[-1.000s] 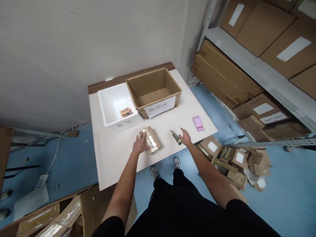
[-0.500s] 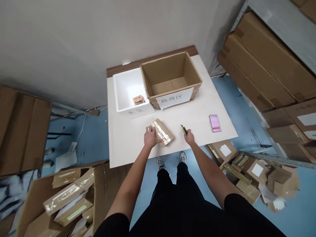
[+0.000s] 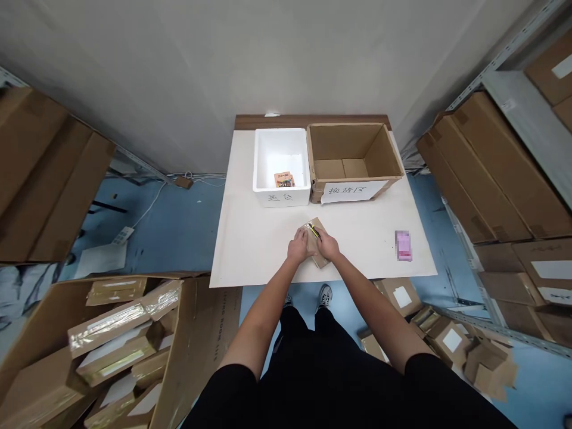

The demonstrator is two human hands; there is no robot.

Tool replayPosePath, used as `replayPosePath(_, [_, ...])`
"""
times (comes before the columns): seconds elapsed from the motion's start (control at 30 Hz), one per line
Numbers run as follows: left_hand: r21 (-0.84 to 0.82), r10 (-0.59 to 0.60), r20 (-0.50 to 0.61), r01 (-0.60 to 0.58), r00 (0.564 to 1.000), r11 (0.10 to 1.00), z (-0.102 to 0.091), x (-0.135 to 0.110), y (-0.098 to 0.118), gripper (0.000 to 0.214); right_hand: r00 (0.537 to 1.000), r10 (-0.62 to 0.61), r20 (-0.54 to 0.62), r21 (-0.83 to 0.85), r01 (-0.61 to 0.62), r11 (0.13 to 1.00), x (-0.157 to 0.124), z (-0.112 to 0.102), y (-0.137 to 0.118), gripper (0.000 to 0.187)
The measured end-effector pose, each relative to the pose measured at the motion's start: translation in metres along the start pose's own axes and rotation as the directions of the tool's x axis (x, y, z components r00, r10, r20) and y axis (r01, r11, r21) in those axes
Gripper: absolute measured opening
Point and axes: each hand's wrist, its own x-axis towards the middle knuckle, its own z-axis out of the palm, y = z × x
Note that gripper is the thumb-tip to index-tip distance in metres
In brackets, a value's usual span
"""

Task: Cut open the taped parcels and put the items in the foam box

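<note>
View: head camera, looking down past the person's own arms to a table in a storeroom.
Left hand: the left hand lies on the left edge of a parcel, just below the middle of the frame. I cannot tell whether its fingers lie flat or curl round the edge.
Right hand: the right hand is closed round a knife with a yellow and black handle. The knife lies across the top of the parcel.
Parcel: brown, wrapped in shiny tape, flat on the table near its front edge, between the two hands.
Doing this step well: as I judge it, keep the left fingers clear of the blade's path. Press the parcel down firmly and cut shallow.
Table: the white table is set against the wall. At its back, a white foam box holds one small colourful packet. Just right of it is an open cardboard box with a paper label. A small pink thing lies at the right.
Room: blue floor and a pale wall. At lower left, an open carton holds taped parcels. At right, shelves hold brown boxes, with small boxes on the floor below.
</note>
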Motion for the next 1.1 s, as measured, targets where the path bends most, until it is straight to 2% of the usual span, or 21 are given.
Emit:
replayPosePath(0.2, [-0.066,0.027,-0.025,-0.029,0.999,0.997,0.003,0.003,-0.002,0.111,0.992,0.128,0.015,-0.178,-0.124,0.976,0.0,0.007,-0.01,0.063])
replayPosePath(0.33, [-0.08,0.049,-0.041,-0.052,0.998,0.995,0.001,0.001,-0.003,0.109,0.987,0.132,0.091,-0.262,-0.104,0.959,-0.003,-0.002,-0.014,0.076])
replayPosePath(0.43, [-0.04,0.064,-0.053,-0.067,0.997,0.997,-0.001,0.0,-0.004,0.105,0.977,0.142,0.161,-0.326,-0.083,0.942,-0.014,-0.013,-0.01,0.075])
replayPosePath(0.63, [0.019,0.058,-0.046,-0.057,0.997,0.998,-0.005,0.0,-0.002,0.105,0.956,0.189,0.226,-0.349,-0.102,0.931,-0.053,-0.021,0.004,0.063])
replayPosePath(0.8, [0.055,0.04,-0.035,-0.038,0.999,0.998,-0.008,0.001,0.0,0.106,0.944,0.232,0.235,-0.289,-0.16,0.944,-0.105,-0.02,0.03,0.072])
replayPosePath(0.9, [0.099,0.027,-0.027,-0.025,0.999,0.995,-0.011,0.001,0.003,0.108,0.944,0.25,0.213,-0.258,-0.193,0.947,-0.139,-0.022,0.049,0.066])
replayPosePath(0.97, [0.121,0.003,-0.024,0.0,1.0,0.993,-0.011,0.001,0.007,0.109,0.947,0.28,0.155,-0.194,-0.248,0.949,-0.152,-0.026,0.06,0.059])
replayPosePath(1.03, [0.145,-0.017,-0.022,0.02,1.0,0.989,-0.011,0.001,0.012,0.107,0.949,0.311,0.05,-0.108,-0.304,0.947,-0.152,-0.031,0.068,0.062])
replayPosePath(1.1, [0.185,-0.029,-0.016,0.031,0.999,0.982,-0.009,0.0,0.019,0.102,0.937,0.342,-0.076,-0.015,-0.344,0.939,-0.137,-0.034,0.07,0.07])
